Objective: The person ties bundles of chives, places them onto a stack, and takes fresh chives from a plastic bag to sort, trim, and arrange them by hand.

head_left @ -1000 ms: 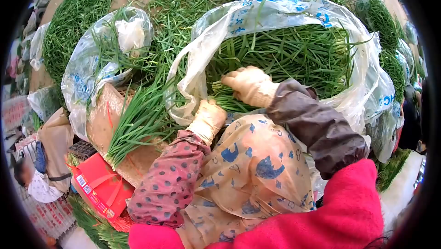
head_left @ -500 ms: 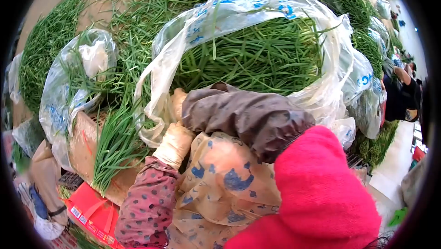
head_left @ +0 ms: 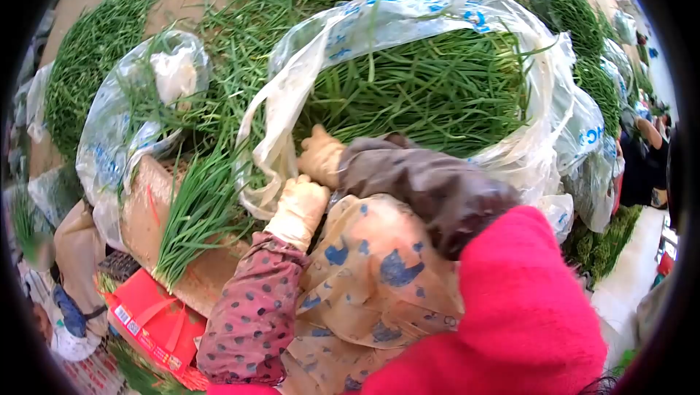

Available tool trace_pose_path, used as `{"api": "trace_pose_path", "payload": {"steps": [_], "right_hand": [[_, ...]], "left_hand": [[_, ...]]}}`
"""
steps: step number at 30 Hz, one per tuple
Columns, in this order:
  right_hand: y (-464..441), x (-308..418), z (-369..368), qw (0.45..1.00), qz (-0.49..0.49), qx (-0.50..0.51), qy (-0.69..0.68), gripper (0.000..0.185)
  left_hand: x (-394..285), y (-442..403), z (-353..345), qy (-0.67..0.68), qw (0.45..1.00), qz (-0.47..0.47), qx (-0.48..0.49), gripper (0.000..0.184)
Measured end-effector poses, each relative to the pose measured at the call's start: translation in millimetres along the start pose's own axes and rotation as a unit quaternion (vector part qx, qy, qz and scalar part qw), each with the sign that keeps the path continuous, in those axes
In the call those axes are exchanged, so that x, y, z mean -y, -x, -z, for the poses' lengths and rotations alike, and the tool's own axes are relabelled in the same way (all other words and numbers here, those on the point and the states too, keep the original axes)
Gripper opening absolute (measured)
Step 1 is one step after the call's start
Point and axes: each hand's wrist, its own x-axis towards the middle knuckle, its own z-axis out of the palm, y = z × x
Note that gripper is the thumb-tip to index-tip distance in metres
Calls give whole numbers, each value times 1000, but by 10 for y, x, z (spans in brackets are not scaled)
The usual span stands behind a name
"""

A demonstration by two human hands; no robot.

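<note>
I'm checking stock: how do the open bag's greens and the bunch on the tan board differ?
The bagged greens make a big heap; the bunch is far smaller. The bagged greens lie mostly across the view; the bunch slants steeply. Both have long, thin green leaves.

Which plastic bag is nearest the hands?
The big open bag full of greens: it is right by the left hand and right hand. The smaller bag at left lies farther off.

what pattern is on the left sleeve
The left sleeve has dark dots on dull pink, in the head view.
</note>
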Motion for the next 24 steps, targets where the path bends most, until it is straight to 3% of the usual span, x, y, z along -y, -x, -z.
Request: {"api": "trace_pose_path", "payload": {"steps": [2, 3, 4, 5, 6, 7, 9, 10, 11, 13, 15, 16, 17, 19, 21, 23, 24], "right_hand": [[91, -56, 197, 998, 42, -19, 44, 34], [221, -165, 351, 993, 64, -95, 29, 39], [326, -261, 487, 985, 20, -146, -94, 48], [433, -343, 738, 982, 12, -113, -149, 54], [524, -495, 812, 959, 24, -156, -236, 56], [589, -596, 885, 950, 2, -169, -264, 56], [570, -859, 813, 929, 52, -255, -264, 59], [613, -873, 852, 921, 61, -261, -282, 58], [657, -868, 885, 913, 70, -266, -300, 58], [699, -873, 863, 904, 81, -294, -299, 61], [774, -824, 837, 903, 77, -304, -294, 64], [742, -855, 787, 898, 90, -299, -309, 66], [721, -856, 749, 894, 97, -298, -319, 66], [731, -809, 756, 899, 94, -289, -315, 65], [759, -742, 772, 900, 98, -286, -315, 63], [784, -662, 748, 891, 125, -317, -301, 61], [761, -613, 705, 885, 157, -345, -269, 57]], "left_hand": [[-33, -10, 20, -68, 998, 9, 12, 12], [-35, -16, -25, -80, 996, 25, 28, 13], [-25, -11, -103, -83, 995, 35, 36, 14], [-22, -13, -152, -85, 995, 43, 44, 16], [-24, -72, 2, -52, 985, 56, 156, 24], [-56, -36, 191, -51, 985, 60, 154, 24], [-115, 33, 505, 147, 980, 100, 92, 42], [-47, 18, 549, 272, 958, 72, 44, 62], [-37, 40, 600, 436, 895, 54, -81, 64], [-96, -96, 593, 713, 680, 152, -74, 68], [-50, -276, 554, 778, 587, 224, 31, 65], [-33, -435, 179, 815, 516, 251, 76, 75], [-36, -530, 20, 873, 408, 250, 95, 87], [-163, -680, -76, 925, 279, 254, -37, 93], [-268, -795, -80, 931, 291, 200, -88, 100], [-337, -921, -68, 943, 180, 226, -166, 98], [-361, -974, -111, 947, 164, 197, -193, 95]]}}
